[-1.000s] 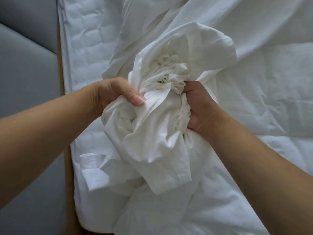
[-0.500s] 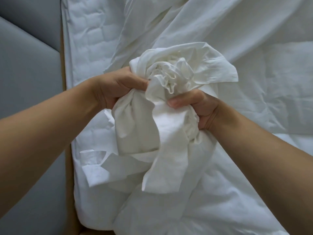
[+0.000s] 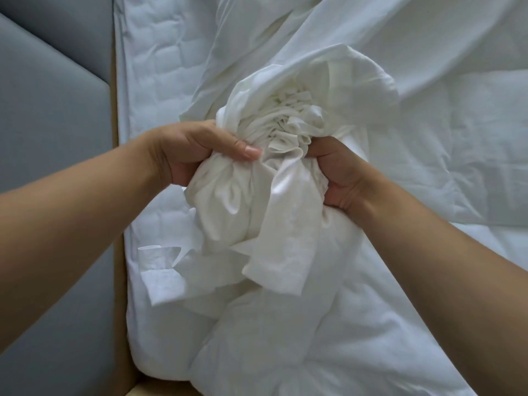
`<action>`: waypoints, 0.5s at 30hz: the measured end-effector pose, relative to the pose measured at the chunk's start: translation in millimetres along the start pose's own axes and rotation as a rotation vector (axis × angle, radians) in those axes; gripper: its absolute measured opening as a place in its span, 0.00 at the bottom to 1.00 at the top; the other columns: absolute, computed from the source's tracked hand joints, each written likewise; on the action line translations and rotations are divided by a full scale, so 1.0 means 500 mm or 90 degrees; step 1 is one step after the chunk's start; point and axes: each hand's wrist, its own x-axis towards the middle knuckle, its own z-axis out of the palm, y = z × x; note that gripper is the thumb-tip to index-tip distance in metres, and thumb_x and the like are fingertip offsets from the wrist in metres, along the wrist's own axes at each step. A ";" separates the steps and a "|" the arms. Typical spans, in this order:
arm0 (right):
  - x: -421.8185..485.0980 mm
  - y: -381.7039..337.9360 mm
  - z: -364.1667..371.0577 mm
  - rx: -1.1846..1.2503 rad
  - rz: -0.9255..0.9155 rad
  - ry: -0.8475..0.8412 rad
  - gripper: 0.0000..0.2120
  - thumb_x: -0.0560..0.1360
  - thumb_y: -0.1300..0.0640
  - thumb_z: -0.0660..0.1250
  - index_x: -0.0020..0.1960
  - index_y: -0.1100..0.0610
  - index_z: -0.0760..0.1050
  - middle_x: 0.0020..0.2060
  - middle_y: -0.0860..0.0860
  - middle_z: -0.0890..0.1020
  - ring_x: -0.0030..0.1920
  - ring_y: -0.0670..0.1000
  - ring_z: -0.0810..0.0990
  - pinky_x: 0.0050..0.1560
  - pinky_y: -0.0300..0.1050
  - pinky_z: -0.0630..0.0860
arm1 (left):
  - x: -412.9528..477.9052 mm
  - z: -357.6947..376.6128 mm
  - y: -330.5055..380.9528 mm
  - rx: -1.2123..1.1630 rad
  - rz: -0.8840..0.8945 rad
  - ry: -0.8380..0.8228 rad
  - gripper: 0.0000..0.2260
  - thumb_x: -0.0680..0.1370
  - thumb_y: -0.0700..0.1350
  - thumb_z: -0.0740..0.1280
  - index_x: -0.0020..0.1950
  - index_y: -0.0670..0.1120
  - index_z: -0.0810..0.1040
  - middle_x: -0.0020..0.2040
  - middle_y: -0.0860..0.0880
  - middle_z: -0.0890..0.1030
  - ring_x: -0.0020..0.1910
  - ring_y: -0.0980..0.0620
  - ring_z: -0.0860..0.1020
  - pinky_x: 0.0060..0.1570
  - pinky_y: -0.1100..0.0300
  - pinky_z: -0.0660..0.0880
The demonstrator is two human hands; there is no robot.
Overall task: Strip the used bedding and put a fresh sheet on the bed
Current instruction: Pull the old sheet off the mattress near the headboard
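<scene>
A white sheet (image 3: 257, 212) is bunched into a thick wad above the bed, its gathered folds showing at the top. My left hand (image 3: 185, 151) grips the wad from the left, thumb across the cloth. My right hand (image 3: 340, 172) grips it from the right, fingers buried in the folds. The rest of the sheet trails away to the upper right and hangs down toward me. Beneath lies the quilted white mattress cover (image 3: 160, 70).
A grey padded headboard (image 3: 54, 110) stands along the left, with a narrow wooden bed frame strip (image 3: 118, 281) between it and the mattress. A rumpled white duvet (image 3: 457, 138) covers the right side of the bed.
Both hands have shifted their grip and pulled more cloth in. The wad has grown rounder, and my right hand's fingers have sunk deeper into the folds.
</scene>
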 end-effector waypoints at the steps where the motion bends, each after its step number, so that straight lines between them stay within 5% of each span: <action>1: 0.000 -0.001 -0.001 0.009 0.004 -0.004 0.08 0.73 0.61 0.68 0.45 0.58 0.86 0.46 0.55 0.86 0.49 0.53 0.86 0.48 0.46 0.82 | -0.004 0.001 -0.007 -0.016 0.008 0.003 0.26 0.56 0.44 0.85 0.53 0.44 0.86 0.49 0.42 0.84 0.45 0.46 0.85 0.44 0.52 0.84; 3: 0.001 0.001 0.000 0.021 0.012 -0.027 0.09 0.69 0.58 0.72 0.48 0.59 0.86 0.48 0.56 0.86 0.52 0.54 0.85 0.50 0.47 0.81 | -0.009 0.003 -0.016 -0.014 0.016 -0.006 0.26 0.52 0.43 0.85 0.49 0.44 0.87 0.45 0.43 0.85 0.41 0.48 0.86 0.40 0.54 0.84; 6: -0.002 0.003 -0.002 0.019 0.023 -0.055 0.16 0.63 0.58 0.76 0.50 0.60 0.85 0.49 0.57 0.85 0.53 0.55 0.84 0.55 0.49 0.81 | -0.007 -0.006 -0.007 -0.015 -0.030 0.018 0.15 0.58 0.36 0.70 0.43 0.42 0.88 0.38 0.44 0.85 0.35 0.48 0.85 0.34 0.56 0.82; 10: -0.003 -0.016 0.007 -0.017 0.096 -0.162 0.23 0.67 0.56 0.79 0.60 0.60 0.80 0.53 0.58 0.84 0.54 0.58 0.84 0.56 0.54 0.80 | 0.001 -0.021 0.034 0.054 -0.035 0.089 0.19 0.64 0.36 0.66 0.53 0.41 0.84 0.47 0.40 0.82 0.40 0.45 0.84 0.40 0.54 0.83; 15: -0.005 -0.035 0.026 -0.095 0.140 -0.243 0.28 0.66 0.61 0.79 0.64 0.61 0.76 0.53 0.59 0.84 0.54 0.58 0.84 0.53 0.55 0.81 | 0.003 0.005 0.058 0.081 0.031 0.086 0.18 0.68 0.32 0.61 0.49 0.46 0.86 0.45 0.45 0.85 0.43 0.48 0.85 0.43 0.55 0.82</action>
